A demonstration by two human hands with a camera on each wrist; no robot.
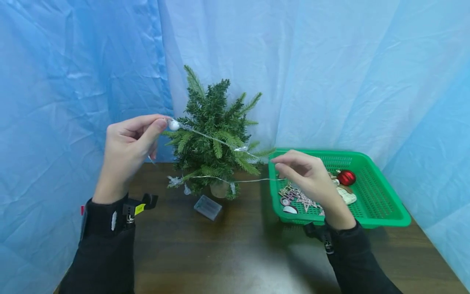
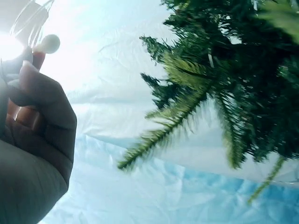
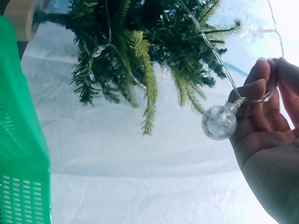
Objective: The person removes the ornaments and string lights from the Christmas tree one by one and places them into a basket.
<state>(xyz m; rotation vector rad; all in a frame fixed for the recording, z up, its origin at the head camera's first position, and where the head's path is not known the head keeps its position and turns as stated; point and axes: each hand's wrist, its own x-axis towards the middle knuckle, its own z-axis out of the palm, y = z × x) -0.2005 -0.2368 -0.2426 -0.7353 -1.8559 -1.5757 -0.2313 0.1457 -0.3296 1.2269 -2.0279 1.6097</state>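
Note:
A string of fairy lights stretches between both hands in front of a small artificial Christmas tree. My left hand pinches the strand beside a white ball bulb, left of the tree. To the tree's right, over the basket's near left side, my right hand pinches the wire between thumb and fingertips. A clear ball bulb hangs by that hand in the right wrist view. The lower run of wire crosses the lower branches, with a star-like light at the left.
A clear battery box lies on the dark wooden table before the tree's base. The green basket at right holds a red ball ornament, glittery star ornaments and other decorations. Blue cloth hangs behind.

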